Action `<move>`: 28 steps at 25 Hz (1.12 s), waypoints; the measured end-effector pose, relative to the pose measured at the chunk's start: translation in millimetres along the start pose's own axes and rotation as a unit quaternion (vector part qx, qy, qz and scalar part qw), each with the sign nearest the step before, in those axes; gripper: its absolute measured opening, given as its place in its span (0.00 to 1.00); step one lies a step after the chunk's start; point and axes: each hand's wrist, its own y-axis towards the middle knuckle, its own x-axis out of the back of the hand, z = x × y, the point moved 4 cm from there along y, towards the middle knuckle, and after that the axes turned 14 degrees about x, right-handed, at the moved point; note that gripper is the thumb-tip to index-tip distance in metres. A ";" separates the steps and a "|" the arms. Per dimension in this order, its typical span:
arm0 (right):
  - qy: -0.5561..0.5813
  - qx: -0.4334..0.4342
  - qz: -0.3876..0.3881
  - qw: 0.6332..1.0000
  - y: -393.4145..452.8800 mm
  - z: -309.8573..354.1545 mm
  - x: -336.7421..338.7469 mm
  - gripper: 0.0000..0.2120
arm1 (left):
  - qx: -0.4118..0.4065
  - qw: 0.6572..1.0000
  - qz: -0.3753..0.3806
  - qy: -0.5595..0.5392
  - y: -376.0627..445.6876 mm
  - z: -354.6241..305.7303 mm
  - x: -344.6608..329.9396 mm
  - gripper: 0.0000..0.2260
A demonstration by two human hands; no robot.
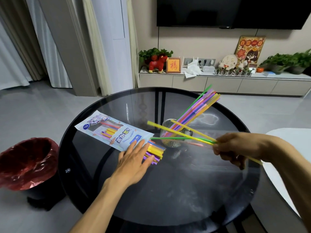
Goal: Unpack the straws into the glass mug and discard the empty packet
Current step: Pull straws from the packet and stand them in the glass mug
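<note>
A pale blue straw packet lies flat on the round dark glass table, its open end toward me with several coloured straws sticking out. My left hand rests flat, fingers spread, on that open end and the protruding straws. My right hand is closed around a few yellow and green straws, which point left over the glass mug. The mug stands in the table's middle and holds several straws leaning up to the right.
A black bin with a red liner stands on the floor left of the table. A white surface lies at the right edge. A low cabinet with ornaments runs along the far wall under a television.
</note>
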 end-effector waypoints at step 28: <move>0.095 0.429 -0.143 0.887 35.6 82.5 -78.9 0.06 | -0.155 0.894 0.238 -0.348 -26.0 -49.8 5.6 0.08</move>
